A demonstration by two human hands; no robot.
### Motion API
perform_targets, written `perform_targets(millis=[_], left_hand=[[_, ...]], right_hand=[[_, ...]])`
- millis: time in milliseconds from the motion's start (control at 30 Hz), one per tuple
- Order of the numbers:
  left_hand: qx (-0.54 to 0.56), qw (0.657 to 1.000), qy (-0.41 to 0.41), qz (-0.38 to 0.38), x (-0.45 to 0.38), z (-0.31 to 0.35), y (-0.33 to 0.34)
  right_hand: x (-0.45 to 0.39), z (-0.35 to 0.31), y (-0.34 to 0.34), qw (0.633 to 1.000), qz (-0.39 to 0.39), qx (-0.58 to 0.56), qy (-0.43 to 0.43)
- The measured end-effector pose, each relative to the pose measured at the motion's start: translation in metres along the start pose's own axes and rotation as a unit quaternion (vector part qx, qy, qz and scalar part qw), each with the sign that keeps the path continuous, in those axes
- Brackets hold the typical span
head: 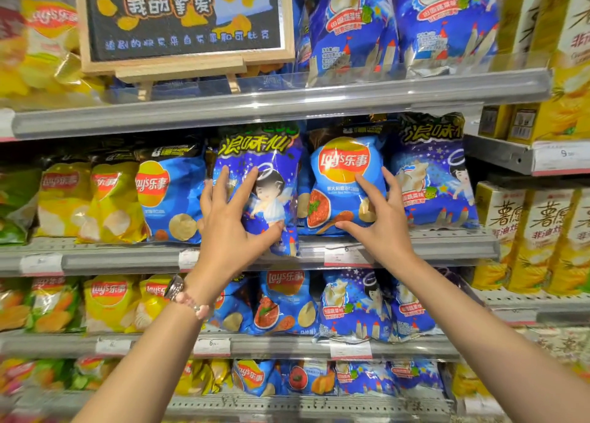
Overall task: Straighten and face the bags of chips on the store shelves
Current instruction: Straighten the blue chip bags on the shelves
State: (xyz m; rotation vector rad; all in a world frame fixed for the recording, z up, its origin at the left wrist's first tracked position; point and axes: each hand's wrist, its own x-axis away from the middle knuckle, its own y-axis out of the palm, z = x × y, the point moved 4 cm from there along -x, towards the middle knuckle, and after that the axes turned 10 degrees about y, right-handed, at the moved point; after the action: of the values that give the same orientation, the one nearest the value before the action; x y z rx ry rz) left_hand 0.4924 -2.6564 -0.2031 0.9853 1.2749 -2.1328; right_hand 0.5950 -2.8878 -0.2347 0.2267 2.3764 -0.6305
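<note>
1. Left hand (228, 218) holds the dark-blue angel-print bag (265, 180) on the middle shelf (447, 247): fingers spread over the bag's left front, thumb hooked under its lower edge.
2. This bag stands upright, face forward, its bottom corner hanging over the shelf's front lip, so it sits further out than its neighbours.
3. Right hand (380, 218) holds the light-blue Lay's bag (344, 180) just right of the angel-print bag: fingers wide on the bag's right side and front, thumb pressed along its lower front near the printed spoon.
4. The Lay's bag is upright, logo facing out, bottom on the shelf. The 2 bags touch side by side.
5. Further right on the same shelf, a second angel-print bag (434, 173), facing out, touched by neither hand.
6. Left of the hands: another blue Lay's bag (172, 199), then yellow Lay's bags (92, 202), upright but tilted unevenly.
7. Left wrist carries a watch (175, 288) and a bead bracelet (194, 306).
8. Top shelf: wood-framed chalkboard sign (182, 17) on a small easel, blue bags (399, 23) beside it.
9. Far right bay: yellow chip boxes (536, 231).
10. Price tags (344, 256) clipped along the shelf rails; print too blurred to read.
</note>
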Motion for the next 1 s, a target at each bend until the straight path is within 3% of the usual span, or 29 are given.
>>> perform_targets(millis=[233,567,1000], left_hand=[[-0.064,0.998,0.016,0.024,0.038,-0.003,-0.016],[-0.052,0.996,0.044,0.065,0.074,0.001,-0.056],[-0.083,0.995,0.035,0.053,0.086,-0.015,-0.074]], right_hand=[[0.007,-0.024,0.028,0.998,0.027,-0.009,-0.065],[0.015,-0.064,0.067,0.993,0.055,-0.061,-0.087],[0.006,-0.080,0.126,0.995,-0.086,0.034,-0.048]])
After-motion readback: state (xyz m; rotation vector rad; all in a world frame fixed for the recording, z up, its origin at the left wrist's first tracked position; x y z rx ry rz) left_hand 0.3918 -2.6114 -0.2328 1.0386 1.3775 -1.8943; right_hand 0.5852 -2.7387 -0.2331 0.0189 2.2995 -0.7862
